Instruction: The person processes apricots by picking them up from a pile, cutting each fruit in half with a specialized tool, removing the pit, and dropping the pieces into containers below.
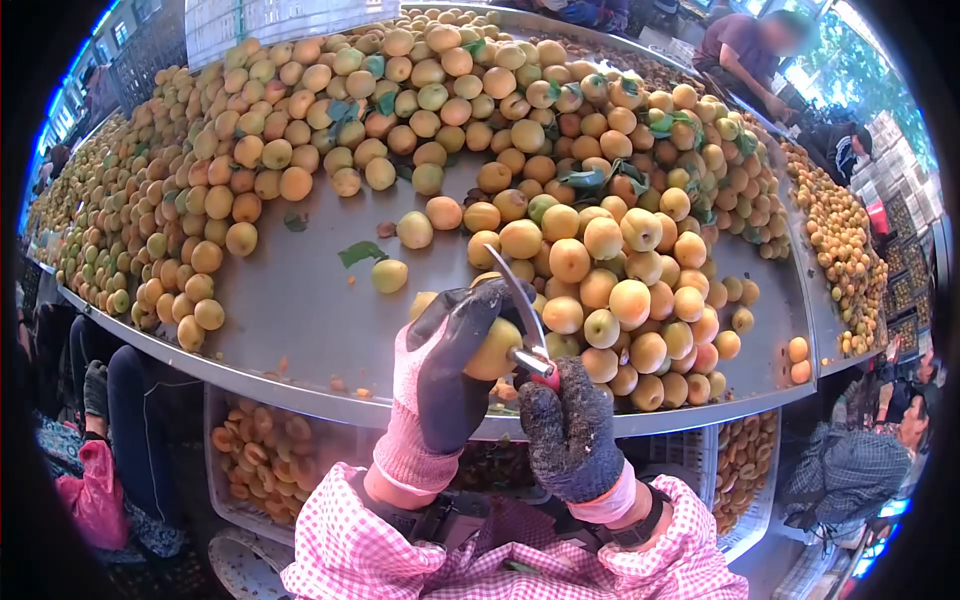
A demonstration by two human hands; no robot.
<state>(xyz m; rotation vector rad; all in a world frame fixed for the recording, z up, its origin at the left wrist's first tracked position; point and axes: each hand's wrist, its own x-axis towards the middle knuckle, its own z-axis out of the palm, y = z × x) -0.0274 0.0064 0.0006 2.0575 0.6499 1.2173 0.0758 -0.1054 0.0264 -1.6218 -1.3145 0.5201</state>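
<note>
My left hand (449, 365), in a dark-coated pink glove, is closed around a yellow-green apricot (492, 354) at the front edge of the metal table. My right hand (570, 435), in a dark grey glove, grips a curved knife (527, 308) by its red handle. The blade arcs upward beside the held apricot, its tip level with the fruit pile behind. A heap of orange-yellow apricots (630, 302) rises just beyond both hands. To the left of it, a loose apricot (389, 276) rests on the metal near a green leaf (362, 253).
Apricots cover much of the metal table (290, 270). Below its front edge, a crate of halved apricots (262, 452) stands at left and another crate (745, 470) at right. A white crate (290, 18) sits at the back. A person (745, 60) works across the table.
</note>
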